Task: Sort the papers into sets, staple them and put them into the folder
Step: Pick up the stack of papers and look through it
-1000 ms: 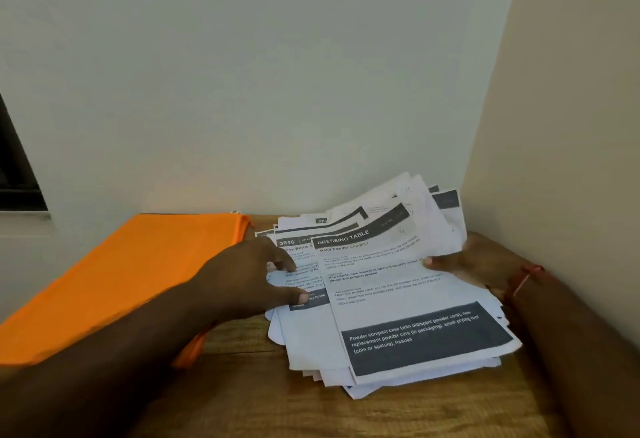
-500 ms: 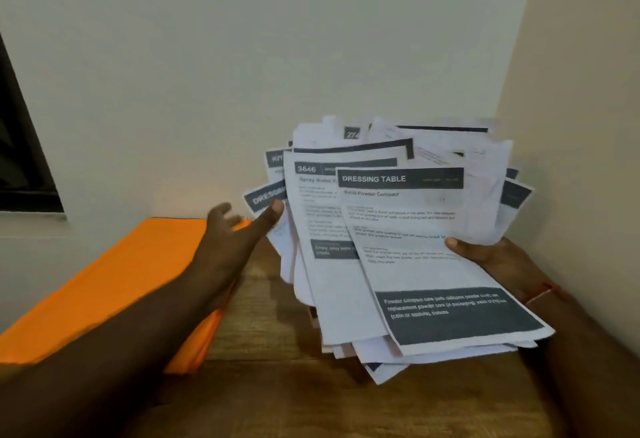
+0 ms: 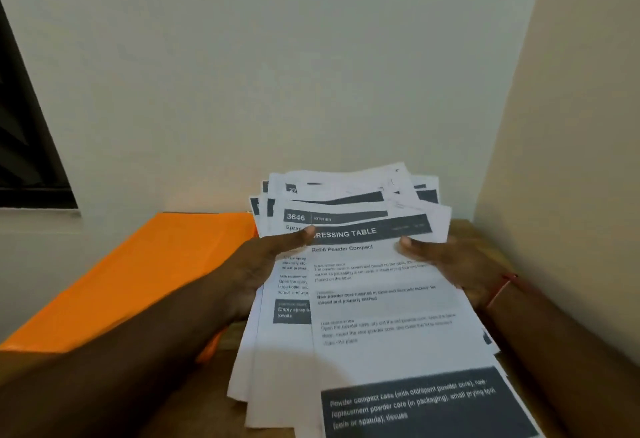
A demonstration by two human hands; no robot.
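Wooden table [image 3: 464, 229], pale-walled corner: orange folder [image 3: 145, 281] flat at left. Loose stack of papers [image 3: 381, 316] beside it, gripped at its side edges by left hand [image 3: 256, 271] and right hand [image 3: 450, 261], thumbs on top.

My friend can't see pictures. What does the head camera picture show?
A left hand and a right hand hold a messy stack of printed papers by its sides, thumbs on top, over a wooden table. An orange folder lies to its left.
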